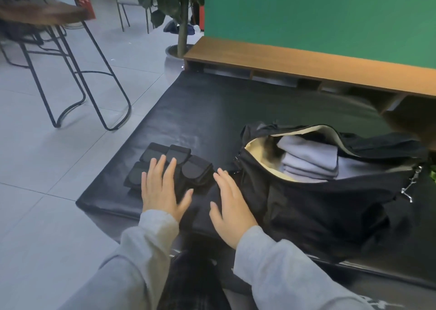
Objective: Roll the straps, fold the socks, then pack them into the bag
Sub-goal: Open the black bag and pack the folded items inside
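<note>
We saw both hands out over a black mat (212,111) on the floor, grey sleeves up to the wrists. Left hand (162,189) lay flat, fingers straight and spread, palm down on a cluster of rolled black straps (174,166) at about 9 o'clock from the bag. We counted four rolls, maybe five; black on black made the edges hard to separate. The rolls sat touching one another, two at the far side, the others nearer, partly under the left fingers.

Right hand (230,206) was also flat and relaxed, fingers straight, gripping nothing, hovering or resting on the mat just beside the bag's near left end; we could not tell if it touched the fabric.

The black bag (306,203) sat on the mat at 3 o'clock from the hands, zipper open, pale lining showing. Inside it was a stack of folded pale lilac-grey socks (309,161), lying flat in layers. A metal clip (411,184) hung at the bag's right end.

At 12 o'clock a low wooden shelf (306,62) ran under a green wall (318,15). At 10 o'clock stood black metal stools (70,78) on grey tile, and a potted plant (181,15) stood by the shelf's left end.
</note>
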The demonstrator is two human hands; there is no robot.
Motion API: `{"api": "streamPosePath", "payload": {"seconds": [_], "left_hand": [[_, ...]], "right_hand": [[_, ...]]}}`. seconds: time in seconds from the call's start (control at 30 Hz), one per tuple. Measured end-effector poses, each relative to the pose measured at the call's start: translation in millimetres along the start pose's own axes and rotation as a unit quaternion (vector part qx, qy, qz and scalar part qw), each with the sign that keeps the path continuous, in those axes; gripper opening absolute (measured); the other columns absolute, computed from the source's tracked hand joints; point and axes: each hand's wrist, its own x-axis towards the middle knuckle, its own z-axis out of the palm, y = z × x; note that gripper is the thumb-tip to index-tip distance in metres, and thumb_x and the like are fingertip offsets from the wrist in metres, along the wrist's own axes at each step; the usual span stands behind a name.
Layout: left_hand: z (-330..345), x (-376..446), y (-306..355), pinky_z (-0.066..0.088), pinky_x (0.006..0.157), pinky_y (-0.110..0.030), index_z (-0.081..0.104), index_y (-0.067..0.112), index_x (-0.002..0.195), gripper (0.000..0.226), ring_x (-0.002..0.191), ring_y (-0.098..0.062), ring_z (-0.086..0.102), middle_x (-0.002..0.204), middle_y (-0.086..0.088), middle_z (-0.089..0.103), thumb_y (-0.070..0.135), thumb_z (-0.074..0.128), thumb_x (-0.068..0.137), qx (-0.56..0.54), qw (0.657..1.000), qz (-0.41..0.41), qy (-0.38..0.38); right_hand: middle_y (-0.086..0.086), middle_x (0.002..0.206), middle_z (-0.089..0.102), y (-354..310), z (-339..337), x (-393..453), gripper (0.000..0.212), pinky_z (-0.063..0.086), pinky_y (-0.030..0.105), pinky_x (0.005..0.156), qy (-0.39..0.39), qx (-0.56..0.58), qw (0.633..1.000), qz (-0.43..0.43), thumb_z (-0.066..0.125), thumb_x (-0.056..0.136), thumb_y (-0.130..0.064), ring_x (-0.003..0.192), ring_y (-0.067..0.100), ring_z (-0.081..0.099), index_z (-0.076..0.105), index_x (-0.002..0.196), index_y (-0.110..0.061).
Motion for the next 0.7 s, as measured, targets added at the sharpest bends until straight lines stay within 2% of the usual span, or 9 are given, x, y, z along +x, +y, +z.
{"api": "streamPosePath", "payload": {"seconds": [0.1,0.17,0.27,0.4,0.5,0.53,0.63,0.7], "left_hand": [[10,4,-2,0.001,0.114,-0.039,0.034,0.01,0.134,0.09,0.137,-0.027,0.02,0.143,-0.012,0.034,0.028,0.083,0.061,0.026,1.0,0.004,0.006],[17,2,-4,0.001,0.114,-0.039,0.035,0.01,0.133,0.078,0.137,-0.026,0.023,0.142,-0.008,0.032,0.036,0.072,0.07,0.041,0.999,0.013,0.023],[23,-1,-8,0.005,0.115,-0.037,0.04,0.011,0.129,0.067,0.134,-0.024,0.029,0.139,-0.009,0.039,0.047,0.048,0.073,0.037,0.998,-0.014,0.056],[28,-1,-11,0.006,0.115,-0.035,0.043,0.011,0.124,0.063,0.131,-0.023,0.034,0.134,-0.01,0.044,0.044,0.047,0.071,0.041,0.996,-0.031,0.076],[29,-1,-12,0.009,0.113,-0.034,0.048,0.009,0.119,0.057,0.125,-0.024,0.039,0.129,-0.01,0.049,0.04,0.049,0.07,0.042,0.996,-0.029,0.075],[29,-1,-12,0.009,0.113,-0.034,0.05,0.009,0.117,0.056,0.123,-0.024,0.041,0.127,-0.01,0.051,0.038,0.05,0.07,0.042,0.996,-0.03,0.073],[29,-2,-12,0.011,0.112,-0.032,0.056,0.008,0.113,0.05,0.117,-0.024,0.043,0.121,-0.009,0.055,0.034,0.052,0.069,0.05,0.996,-0.03,0.075],[30,-3,-12,0.012,0.112,-0.033,0.058,0.009,0.11,0.047,0.114,-0.024,0.046,0.118,-0.007,0.057,0.032,0.052,0.069,0.057,0.995,-0.032,0.069]], "right_hand": [[-0.021,0.155,-0.008,6,13,4,0.061,-0.01,0.001,0.095,-0.001,-0.048,0.999,0.023,0.042,0.098,-0.021,0.127,-0.015,-0.025,0.011,0.15,-0.027],[-0.024,0.152,-0.014,9,22,4,0.06,-0.008,0.005,0.099,-0.003,-0.074,0.997,0.031,0.04,0.099,-0.022,0.125,-0.015,-0.031,0.009,0.15,-0.028],[-0.027,0.148,-0.018,12,32,6,0.06,-0.004,0.009,0.102,0.003,-0.085,0.995,0.048,0.038,0.098,-0.026,0.128,-0.011,-0.029,0.008,0.15,-0.028],[-0.019,0.155,-0.009,14,37,10,0.063,-0.009,0.003,0.097,0.031,-0.087,0.994,0.053,0.042,0.097,-0.028,0.129,-0.012,-0.025,0.008,0.15,-0.027],[-0.017,0.156,-0.001,14,41,18,0.064,-0.006,-0.002,0.095,0.075,-0.079,0.993,0.045,0.049,0.094,-0.024,0.134,-0.011,-0.016,0.015,0.149,-0.024],[-0.014,0.156,0.006,15,43,22,0.064,-0.003,0.002,0.1,0.104,-0.078,0.991,0.033,0.053,0.092,-0.02,0.137,-0.008,-0.009,0.021,0.147,-0.022],[-0.002,0.151,0.024,17,50,37,0.065,0.019,0.024,0.112,0.182,-0.071,0.98,-0.032,0.063,0.081,-0.009,0.141,0.01,0.018,0.032,0.138,-0.017],[0.003,0.151,0.026,17,54,51,0.068,0.023,0.03,0.113,0.177,-0.079,0.979,-0.055,0.065,0.078,-0.01,0.141,0.016,0.02,0.032,0.138,-0.017]]}}
